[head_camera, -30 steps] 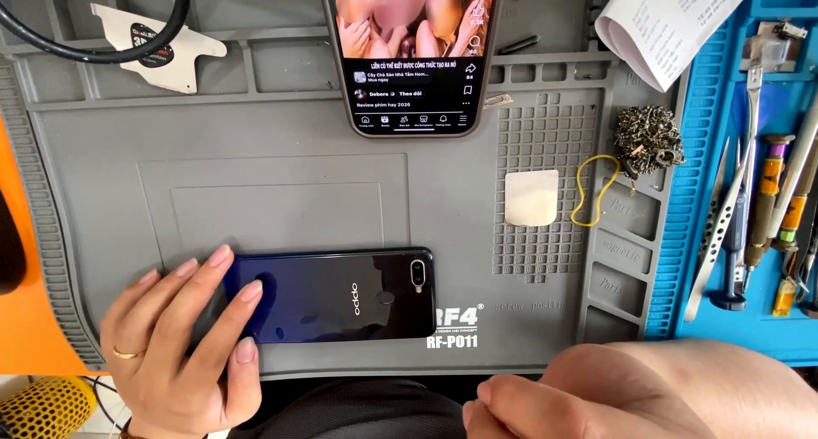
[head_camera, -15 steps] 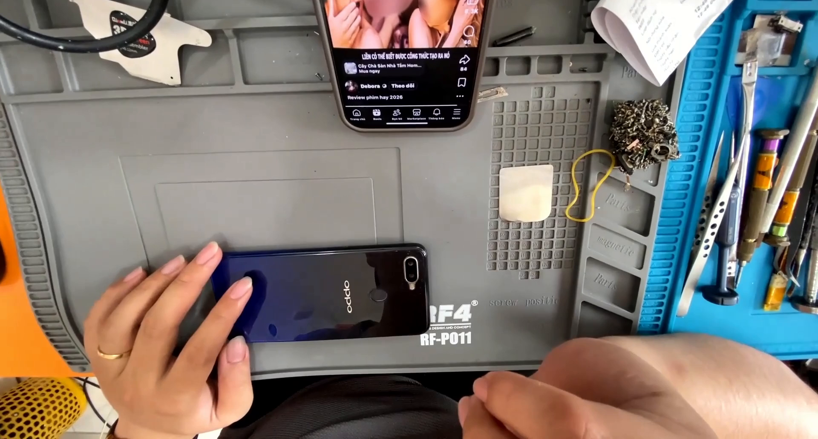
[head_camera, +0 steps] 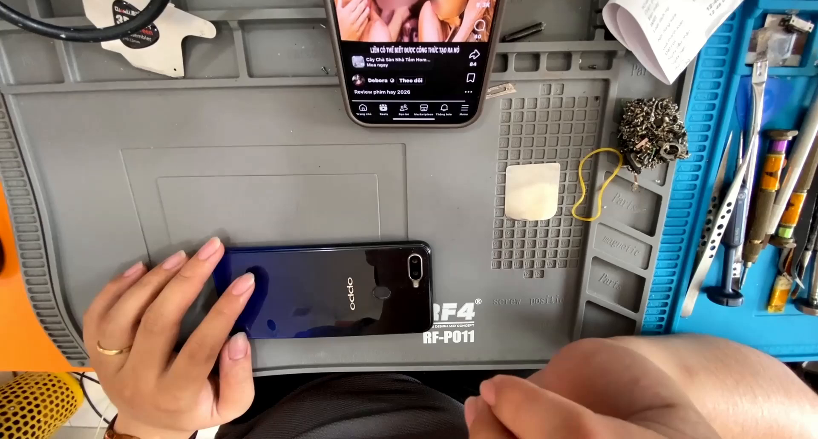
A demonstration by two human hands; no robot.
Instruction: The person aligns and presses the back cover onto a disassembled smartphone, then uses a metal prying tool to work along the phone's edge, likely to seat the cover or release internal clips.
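1. The left hand (head_camera: 166, 341) lies flat on the end of the dark phone (head_camera: 328, 290), which rests back-up on the grey mat (head_camera: 256, 158). The fingers (head_camera: 241, 287) are spread and pressing, not curled round it, so the hand pins the phone rather than grasping it.

2. The right hand (head_camera: 545, 405) sits at the lower edge of the view, well apart from the phone. Its fingers look loosely curled with nothing visible in them, but most of the hand is cut off, so I cannot tell for sure.

3. Judged from this, the step in hand is steadying the phone on the mat. Any next move would call for the free hand to come up to the camera end, far from the pinning fingers.

4. Beyond the fingertips, toward the top of the mat, a second phone (head_camera: 413, 47) lies with its screen lit.

5. Far to the right of both hands are a pale pick (head_camera: 532, 192), a yellow rubber band (head_camera: 596, 183), a clump of screws (head_camera: 652, 132) and tools on a blue tray (head_camera: 724, 320).

6. Hard to make out: the phone's end under the palm is hidden, and the tools run off the frame.
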